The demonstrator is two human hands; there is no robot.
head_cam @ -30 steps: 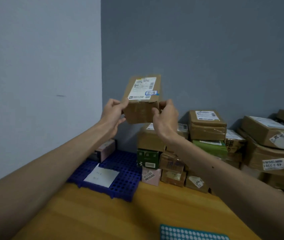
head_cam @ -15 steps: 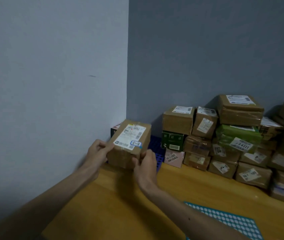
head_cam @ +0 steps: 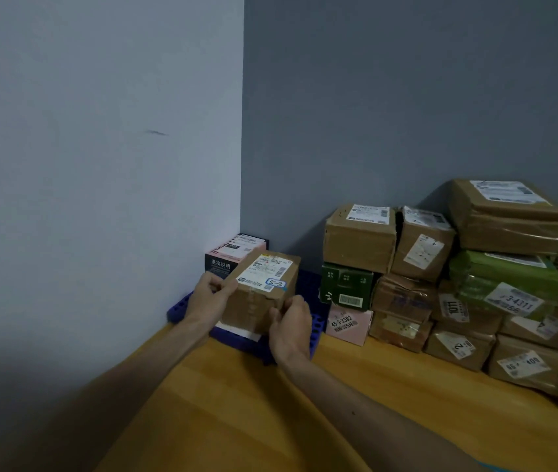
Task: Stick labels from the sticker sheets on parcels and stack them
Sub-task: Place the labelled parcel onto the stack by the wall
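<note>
A brown cardboard parcel [head_cam: 260, 290] carries a white shipping label and a small blue-edged sticker [head_cam: 276, 283] on its top face. My left hand [head_cam: 206, 298] grips its left side and my right hand [head_cam: 289, 324] grips its right front corner. The parcel is low over the blue plastic pallet [head_cam: 182, 306] in the corner, above a white sheet [head_cam: 238, 329] lying there. Whether it rests on the pallet I cannot tell. The sticker sheets are out of view.
A pink and black box [head_cam: 233, 255] stands on the pallet against the left wall, just behind the parcel. A stack of several labelled parcels [head_cam: 441, 284] fills the right along the grey back wall. The yellow wooden tabletop [head_cam: 356, 386] lies in front.
Both hands have carried the parcel down from chest height and forward into the corner, onto the blue pallet area. The view has turned left toward the corner.
</note>
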